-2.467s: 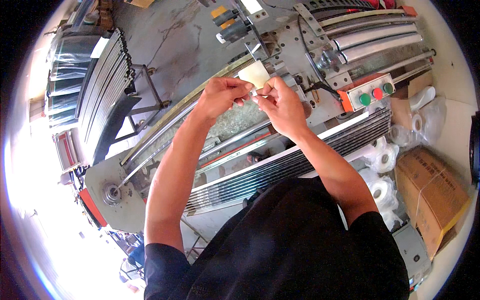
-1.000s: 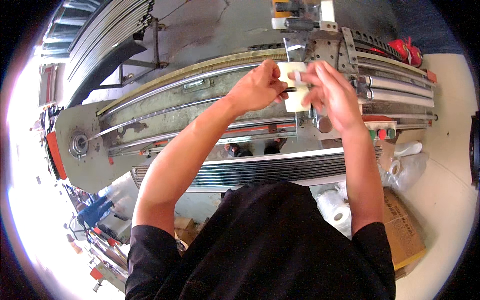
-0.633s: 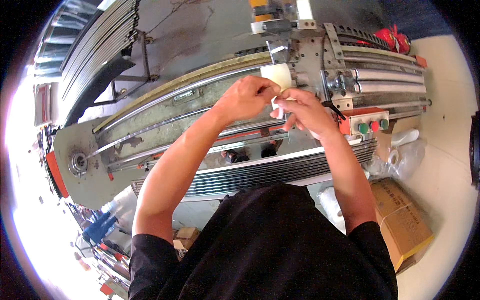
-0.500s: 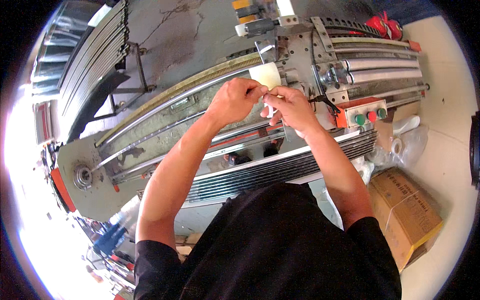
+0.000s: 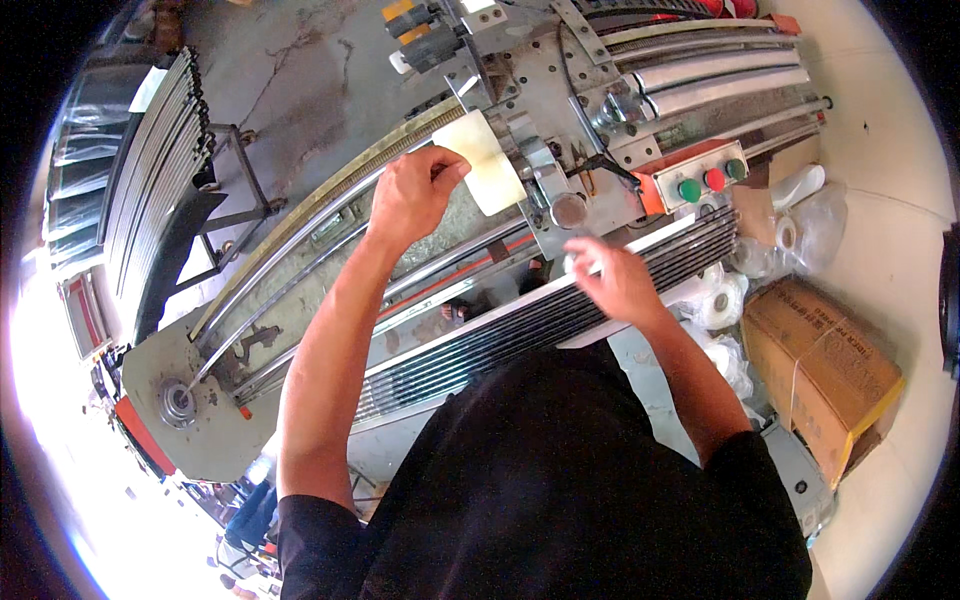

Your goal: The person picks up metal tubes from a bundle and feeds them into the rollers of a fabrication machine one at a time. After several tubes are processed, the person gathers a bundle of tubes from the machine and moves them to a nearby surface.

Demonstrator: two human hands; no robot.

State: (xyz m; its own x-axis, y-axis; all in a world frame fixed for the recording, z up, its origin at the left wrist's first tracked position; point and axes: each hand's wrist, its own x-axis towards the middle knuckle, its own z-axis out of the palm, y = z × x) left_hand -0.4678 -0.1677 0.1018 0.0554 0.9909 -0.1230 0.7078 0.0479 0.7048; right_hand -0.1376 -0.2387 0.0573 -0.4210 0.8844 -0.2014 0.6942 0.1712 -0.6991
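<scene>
My left hand [image 5: 412,192] is closed in a pinch, its fingertips over a pale yellow rectangular plate [image 5: 490,170] mounted on the machine's carriage [image 5: 535,65]. Whether the fingers hold a thin piece or only touch the plate is hidden. Lower and to the right, my right hand [image 5: 620,284] is smeared by motion above the row of dark slats. Between its fingertips shows a small white scrap [image 5: 570,262]. Just above that hand, a round metal knob [image 5: 568,210] and a pair of pliers [image 5: 585,172] are on the carriage.
Long metal rails [image 5: 290,260] cross the bench. A control box [image 5: 695,180] with green and red buttons stands to the right. Dark slats [image 5: 500,345] lie along the near edge. A cardboard box [image 5: 815,370] and plastic-wrapped rolls [image 5: 722,300] are at right, stacked strips [image 5: 155,180] at left.
My hands were together, pinching a white strip. They have parted: the right hand moved down and right with a white scrap, the left moved left. The view has shifted, showing more of the plate.
</scene>
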